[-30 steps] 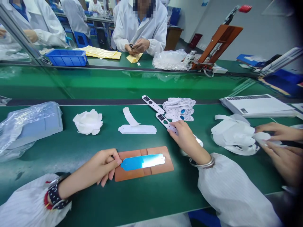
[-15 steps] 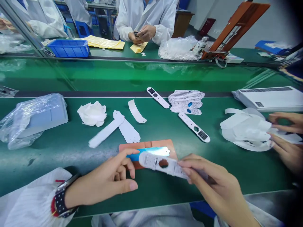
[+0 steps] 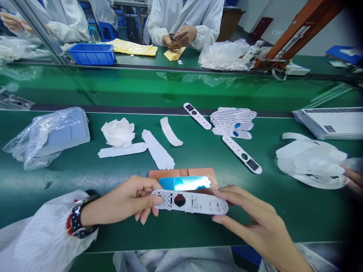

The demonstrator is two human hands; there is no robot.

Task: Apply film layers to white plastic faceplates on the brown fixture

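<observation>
A long white plastic casing (image 3: 198, 203) with a round hole, like a remote control shell, is held level above the table's front edge, ribbed inner face up. My left hand (image 3: 136, 200) pinches its left end between thumb and fingers. At the other end, the thumb and forefinger of my right hand (image 3: 249, 215) span the casing's edges. Just behind it lies an orange-brown fixture block (image 3: 184, 172) bearing a shiny blue-filmed strip (image 3: 184, 183), partly hidden by the casing.
White strips (image 3: 159, 149) and a pile of white peels (image 3: 118, 132) lie at left, beside bagged sheets (image 3: 62, 132). Stacked white casings (image 3: 232, 117) and a loose one (image 3: 241, 154) lie behind right. Another person's hand (image 3: 354, 179) touches a peel heap (image 3: 312, 160).
The casing has turned nearly level, and my left hand has closed on its left end. My right hand has shifted its grip. One white strip at left now lies flatter, beside the peel pile.
</observation>
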